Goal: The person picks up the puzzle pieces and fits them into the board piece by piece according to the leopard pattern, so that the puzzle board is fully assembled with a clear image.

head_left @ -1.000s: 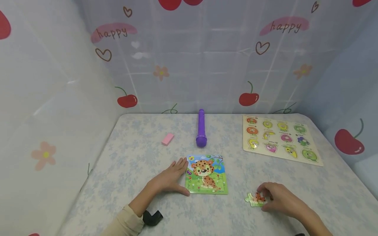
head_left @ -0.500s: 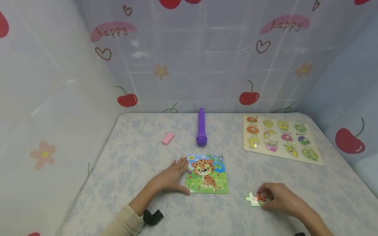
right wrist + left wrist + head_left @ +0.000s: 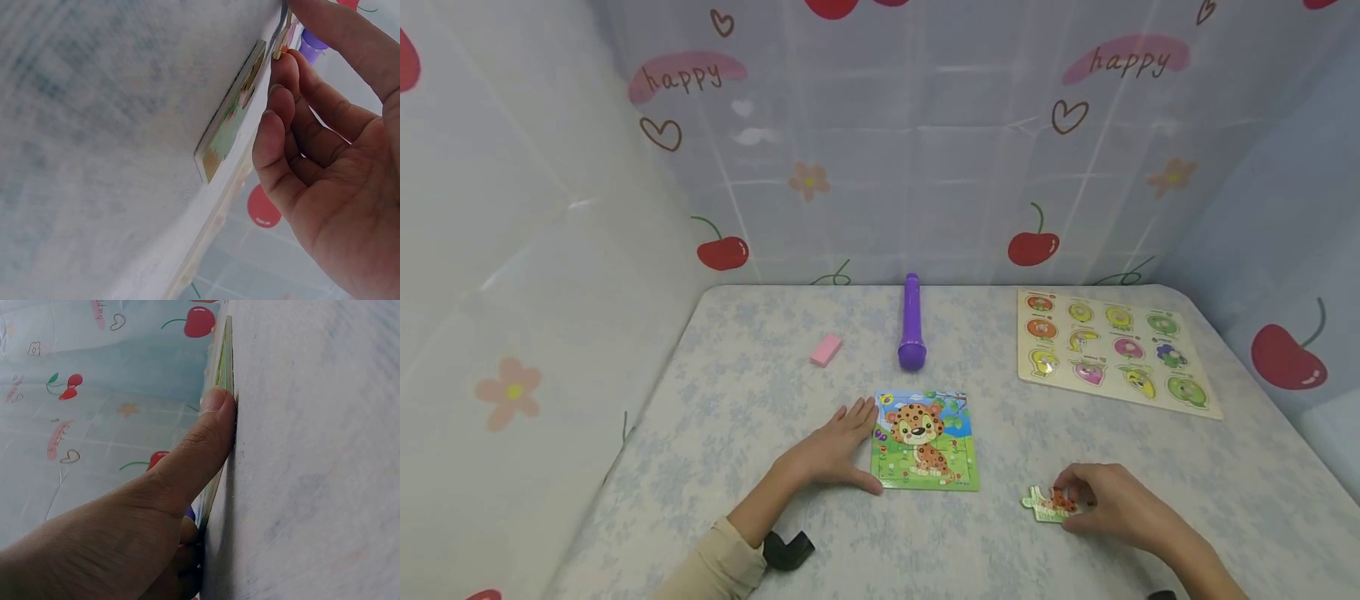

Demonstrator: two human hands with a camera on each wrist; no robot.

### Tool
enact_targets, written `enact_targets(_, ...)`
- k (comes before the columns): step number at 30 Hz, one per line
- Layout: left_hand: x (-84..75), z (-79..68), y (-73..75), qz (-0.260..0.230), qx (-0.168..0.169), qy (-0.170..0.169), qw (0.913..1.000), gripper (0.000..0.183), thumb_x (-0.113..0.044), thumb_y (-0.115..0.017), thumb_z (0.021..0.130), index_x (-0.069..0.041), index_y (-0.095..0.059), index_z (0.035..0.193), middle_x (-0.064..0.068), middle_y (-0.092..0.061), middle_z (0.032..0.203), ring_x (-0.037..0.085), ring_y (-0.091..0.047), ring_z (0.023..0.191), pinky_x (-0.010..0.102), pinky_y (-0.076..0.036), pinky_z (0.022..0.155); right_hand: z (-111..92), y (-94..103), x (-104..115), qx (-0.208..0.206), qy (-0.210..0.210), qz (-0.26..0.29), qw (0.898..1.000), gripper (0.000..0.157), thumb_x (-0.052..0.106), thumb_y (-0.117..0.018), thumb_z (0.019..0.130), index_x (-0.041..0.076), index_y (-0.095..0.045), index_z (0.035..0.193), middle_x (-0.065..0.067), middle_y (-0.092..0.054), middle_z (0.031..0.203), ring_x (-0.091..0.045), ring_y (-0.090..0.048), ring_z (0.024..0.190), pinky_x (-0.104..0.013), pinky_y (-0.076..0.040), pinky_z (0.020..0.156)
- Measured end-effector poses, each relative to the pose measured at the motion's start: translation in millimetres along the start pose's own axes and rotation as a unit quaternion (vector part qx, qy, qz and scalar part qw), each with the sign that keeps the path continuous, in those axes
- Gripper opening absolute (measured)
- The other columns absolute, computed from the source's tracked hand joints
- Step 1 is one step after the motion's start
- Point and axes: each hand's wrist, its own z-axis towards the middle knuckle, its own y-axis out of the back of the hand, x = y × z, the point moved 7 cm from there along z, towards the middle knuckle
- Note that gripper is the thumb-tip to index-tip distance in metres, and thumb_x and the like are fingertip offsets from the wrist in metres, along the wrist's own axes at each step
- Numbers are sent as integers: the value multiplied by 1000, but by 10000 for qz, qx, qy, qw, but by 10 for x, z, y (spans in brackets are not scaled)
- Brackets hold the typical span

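Observation:
A square leopard jigsaw puzzle (image 3: 925, 437) lies flat in the middle of the table. My left hand (image 3: 835, 450) rests flat with its fingers straight along the puzzle's left edge; in the left wrist view the thumb (image 3: 209, 425) touches that edge. To the right of the puzzle, my right hand (image 3: 1112, 504) pinches a jigsaw piece (image 3: 1051, 505), green with brown spots, between thumb and fingertips, low over the table. A second loose jigsaw piece (image 3: 228, 115) lies on the table under the right hand, mostly hidden in the head view.
A purple toy microphone (image 3: 912, 323) lies behind the puzzle, with a small pink block (image 3: 826, 351) to its left. At the back right lies a wooden fruit picture board (image 3: 1116, 396). A cherry-patterned curtain (image 3: 880, 150) walls the table's back and sides.
The jigsaw piece in the right hand has tilted slightly, and the glare on it has shifted. The left hand has stayed against the puzzle. The head view has drifted very slightly.

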Motion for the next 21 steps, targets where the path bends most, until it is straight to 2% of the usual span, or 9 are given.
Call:
enact_targets(5, -6, -5, 2, -20, -1, -19, 10000, 122, -66, -73, 72, -1, -13, 155, 14, -4, 165, 29, -3, 153, 47, -9, 126, -3, 5, -4, 50, -79, 52, 9999, 37, 22, -88, 67, 12, -70, 97, 4, -61, 79, -12, -52, 75, -23, -45, 60)
enact_targets(14, -6, 2, 2, 5, 3, 33, 10000, 122, -68, -72, 71, -2, -13, 156, 12, -5, 165, 27, -3, 153, 45, -9, 126, -31, 20, 31, -8, 106, 16, 9999, 36, 24, -88, 67, 13, -71, 96, 5, -61, 78, -8, -51, 70, -22, -43, 59)
enact_targets(21, -11, -1, 9, 32, 14, 49, 10000, 123, -69, -72, 71, -2, -13, 156, 12, -6, 165, 27, -4, 153, 45, -9, 126, -20, 20, 28, 29, -35, -31, 10000, 36, 24, -88, 66, 13, -71, 96, 5, -61, 77, -11, -51, 72, -23, -43, 59)
